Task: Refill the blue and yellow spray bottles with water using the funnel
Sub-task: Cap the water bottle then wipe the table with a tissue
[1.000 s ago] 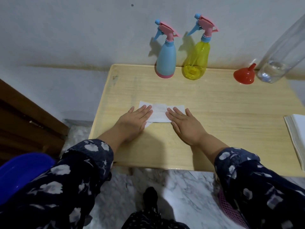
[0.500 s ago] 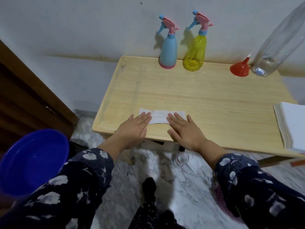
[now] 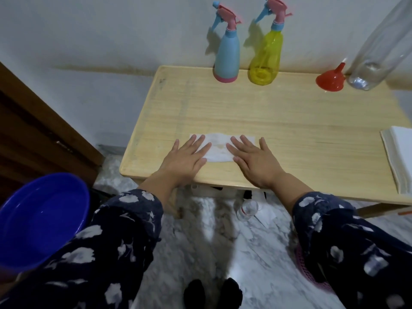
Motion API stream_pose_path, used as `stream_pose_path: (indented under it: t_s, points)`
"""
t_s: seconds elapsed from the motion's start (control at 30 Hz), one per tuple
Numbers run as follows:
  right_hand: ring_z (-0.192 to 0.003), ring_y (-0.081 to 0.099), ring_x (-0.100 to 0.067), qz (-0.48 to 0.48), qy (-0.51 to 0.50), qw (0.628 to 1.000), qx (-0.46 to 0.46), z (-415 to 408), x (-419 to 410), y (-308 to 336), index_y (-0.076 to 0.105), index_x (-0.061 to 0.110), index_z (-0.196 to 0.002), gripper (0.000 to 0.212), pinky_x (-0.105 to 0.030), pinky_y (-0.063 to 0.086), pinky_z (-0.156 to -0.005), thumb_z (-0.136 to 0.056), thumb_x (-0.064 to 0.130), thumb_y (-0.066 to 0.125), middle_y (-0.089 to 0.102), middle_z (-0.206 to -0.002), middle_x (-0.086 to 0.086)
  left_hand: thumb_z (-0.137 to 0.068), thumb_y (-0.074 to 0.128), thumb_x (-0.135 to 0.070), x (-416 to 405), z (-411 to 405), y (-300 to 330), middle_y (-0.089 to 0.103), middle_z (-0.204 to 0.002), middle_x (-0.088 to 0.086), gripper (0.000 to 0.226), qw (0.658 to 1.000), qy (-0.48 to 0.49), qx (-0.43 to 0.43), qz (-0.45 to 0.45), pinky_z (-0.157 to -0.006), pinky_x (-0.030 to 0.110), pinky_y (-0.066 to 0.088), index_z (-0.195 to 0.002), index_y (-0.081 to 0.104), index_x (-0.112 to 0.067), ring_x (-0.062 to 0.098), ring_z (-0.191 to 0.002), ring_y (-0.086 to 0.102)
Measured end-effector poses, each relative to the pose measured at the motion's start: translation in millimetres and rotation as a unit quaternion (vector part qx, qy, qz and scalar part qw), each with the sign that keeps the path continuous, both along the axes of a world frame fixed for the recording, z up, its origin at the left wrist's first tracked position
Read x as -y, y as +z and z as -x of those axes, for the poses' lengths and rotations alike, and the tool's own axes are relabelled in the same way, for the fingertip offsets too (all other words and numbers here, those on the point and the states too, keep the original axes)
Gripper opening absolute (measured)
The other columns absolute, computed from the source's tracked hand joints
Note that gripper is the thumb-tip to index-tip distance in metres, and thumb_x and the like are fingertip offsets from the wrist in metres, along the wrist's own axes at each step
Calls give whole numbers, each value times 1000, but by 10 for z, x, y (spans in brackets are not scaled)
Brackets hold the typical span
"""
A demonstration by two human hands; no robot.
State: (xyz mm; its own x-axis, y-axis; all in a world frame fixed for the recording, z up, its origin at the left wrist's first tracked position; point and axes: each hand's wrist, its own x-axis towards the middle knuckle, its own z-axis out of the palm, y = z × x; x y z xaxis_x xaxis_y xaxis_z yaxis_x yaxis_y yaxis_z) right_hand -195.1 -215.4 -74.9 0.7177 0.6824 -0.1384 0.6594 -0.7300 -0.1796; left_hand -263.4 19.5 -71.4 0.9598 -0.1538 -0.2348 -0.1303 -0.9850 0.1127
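Both arms reach forward, sleeves bunched at the forearms. Left hand [image 3: 186, 158] lies flat, palm down, fingers spread and pointing ahead. Right hand [image 3: 254, 159] mirrors it, flat, palm down, fingers splayed. The hands sit side by side, close but apart, gripping nothing.

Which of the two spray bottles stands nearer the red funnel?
The yellow spray bottle. It stands to the right of the blue spray bottle at the back of the table, on the side where the red funnel sits.
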Motion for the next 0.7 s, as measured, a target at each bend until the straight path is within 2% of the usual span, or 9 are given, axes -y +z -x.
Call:
stream_pose_path:
  t_s: [0.07, 0.13, 0.2, 0.4, 0.47, 0.5, 0.57, 0.7]
  points:
    - [-149, 7, -14, 0, -7, 1000, 3, 44, -7, -2, 20, 27, -152, 55, -49, 0, -118, -101, 43, 7, 13, -159, 11, -107, 13, -35, -10, 22, 44, -9, -163, -8, 51, 1000, -20, -1, -18, -122, 45, -1, -156, 1, -30, 12, -150, -10]
    - [-148, 13, -16, -5, -8, 1000, 9, 129, -5, -6, 24, 23, -151, 71, -49, 6, -117, -90, 48, -4, 18, -158, 9, -107, 13, -33, -33, 85, 70, -6, -163, -9, 50, 999, -31, 2, -25, -122, 43, 1, -156, 3, -28, 12, -151, -6]
    - [-148, 17, -18, -14, -13, 1000, 6, 218, 14, -17, 28, 21, -150, 75, -49, 9, -117, -88, 48, -5, 22, -158, 7, -107, 14, -30, -44, 169, 81, -3, -163, -10, 50, 999, -29, 2, -18, -122, 40, 3, -156, 5, -27, 11, -150, -4]
    - [-148, 14, -16, -24, -22, 999, -3, 520, 77, 7, 28, 23, -150, 79, -46, 6, -117, -84, 52, -7, 20, -158, 9, -107, 17, -28, -3, 472, 76, 3, -163, -11, 50, 999, -32, 19, 15, -123, 36, 3, -156, 10, -23, 8, -150, 0]
    - [-148, 13, -14, -53, -39, 998, -18, 586, 92, 28, 31, 22, -149, 74, -45, 4, -118, -89, 53, 0, 22, -157, 8, -107, 22, -30, -26, 530, 73, 13, -162, -11, 49, 997, -32, 47, 42, -122, 34, 6, -155, 20, -25, 8, -150, 7]
    - [-148, 14, -14, -75, -55, 995, -29, 596, 99, 39, 33, 22, -148, 64, -45, 4, -118, -96, 51, 10, 24, -157, 7, -106, 26, -31, -48, 533, 82, 20, -161, -11, 47, 995, -27, 69, 60, -120, 33, 9, -153, 26, -26, 9, -149, 13]
    - [-148, 13, -15, -106, -76, 991, -37, 575, 130, 39, 36, 23, -147, 46, -46, 5, -117, -103, 36, 31, 25, -157, 5, -106, 32, -34, -103, 499, 93, 28, -158, -10, 45, 991, -17, 100, 84, -117, 32, 13, -151, 34, -28, 12, -148, 20]
    - [-148, 13, -15, -86, -65, 994, -27, 507, 207, -15, 34, 29, -147, 43, -48, 5, -117, -103, 29, 36, 23, -157, 6, -105, 26, -40, -154, 408, 24, 11, -162, -10, 50, 996, -12, 40, 75, -122, 41, 3, -154, 20, -31, 12, -151, 2]
